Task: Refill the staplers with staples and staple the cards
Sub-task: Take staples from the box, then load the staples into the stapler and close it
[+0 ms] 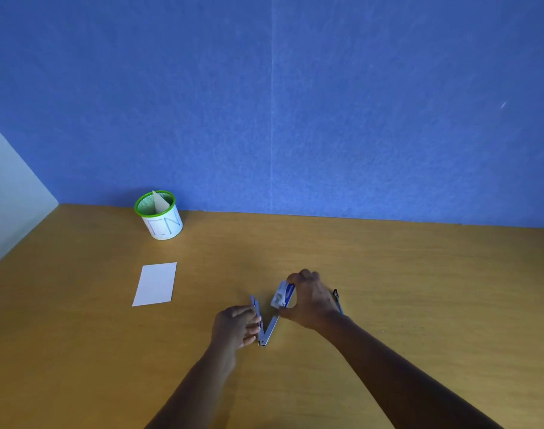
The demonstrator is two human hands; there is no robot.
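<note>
A blue and silver stapler (266,331) lies swung open in a V on the wooden table (419,289). My left hand (235,328) grips its left arm. My right hand (311,300) pinches a small blue and white staple box (282,297) just above the stapler's right arm. A second stapler (338,300) pokes out from behind my right hand, mostly hidden. A white card (155,283) lies flat to the left, apart from both hands.
A white cup with a green rim (160,216) stands at the back left near the blue wall (295,103), with a folded card inside. A pale side panel (7,193) closes the left edge.
</note>
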